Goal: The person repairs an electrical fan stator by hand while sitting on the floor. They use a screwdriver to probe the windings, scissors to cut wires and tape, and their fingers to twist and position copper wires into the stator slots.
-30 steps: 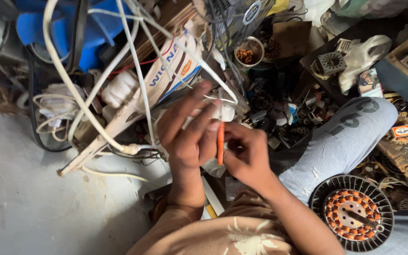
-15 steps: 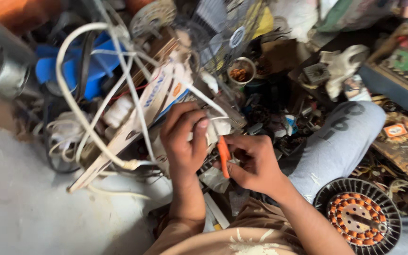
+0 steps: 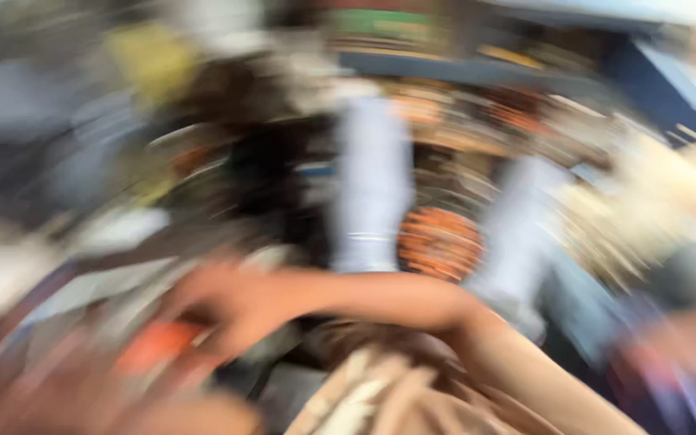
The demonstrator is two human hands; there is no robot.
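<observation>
Heavy blur: the right hand [image 3: 231, 302] at lower left touches an orange tool [image 3: 155, 345]; its grip cannot be told.

Blurred floor [image 3: 10, 282], round orange-cored part [image 3: 441, 242] lying on it

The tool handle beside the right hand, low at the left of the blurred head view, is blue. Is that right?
Not quite: the tool handle beside the right hand is orange, not blue. The head view shows it low at the left, though heavily blurred.
</observation>
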